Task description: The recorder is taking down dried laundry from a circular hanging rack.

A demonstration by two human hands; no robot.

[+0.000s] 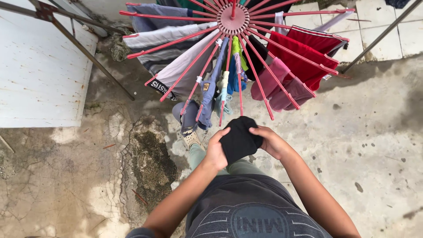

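A damp, cracked concrete floor (361,145) fills the frame, with a mossy patch (152,163) at lower left; a dropped cloth would probably be soiled there. At top centre, a red radial rack (233,20) is hung with clothes, and a spoke could be snagged. At centre, a black cloth (238,140) is gripped closed between the left hand (216,152) and right hand (272,142).
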